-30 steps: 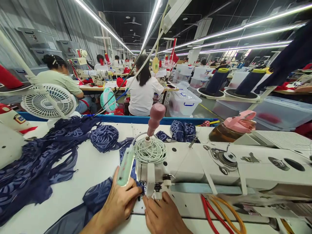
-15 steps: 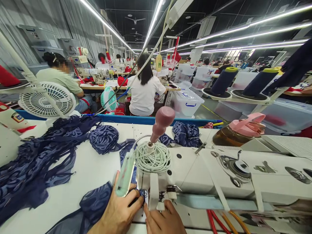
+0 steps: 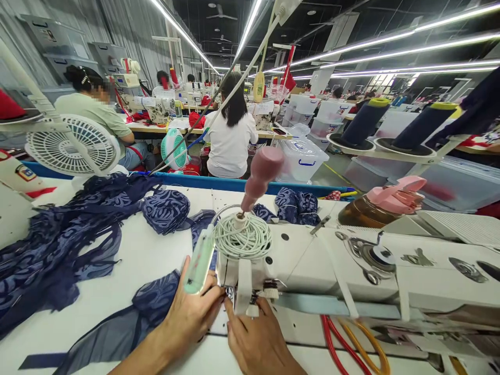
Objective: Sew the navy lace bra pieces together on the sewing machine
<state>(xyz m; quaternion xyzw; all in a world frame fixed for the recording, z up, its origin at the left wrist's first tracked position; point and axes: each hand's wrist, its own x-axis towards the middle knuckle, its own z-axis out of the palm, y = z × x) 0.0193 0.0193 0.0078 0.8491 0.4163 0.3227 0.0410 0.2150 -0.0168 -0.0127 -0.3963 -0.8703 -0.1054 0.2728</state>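
Note:
A white sewing machine stands before me, with coiled pale green cord and a pink-handled tool upright on its head. My left hand is closed at the left of the needle area, pinching the edge of navy patterned fabric. That fabric trails from behind the hand down to the left; its part at the needle is mostly hidden. My right hand lies in front of the presser foot, fingers apart around it, some fingertips hidden by the machine. A pale green lamp hangs over my left hand.
Navy fabric strips and a fabric bundle cover the table's left. Red-handled and orange-handled tools hang at right. Behind the machine stand a pink-lidded bottle and thread cones. Co-workers sit further ahead.
The view has tilted slightly, and the hands and machine head appear higher in it. My right fingers have moved in closer around the presser foot. More of the trailing fabric shows at lower left.

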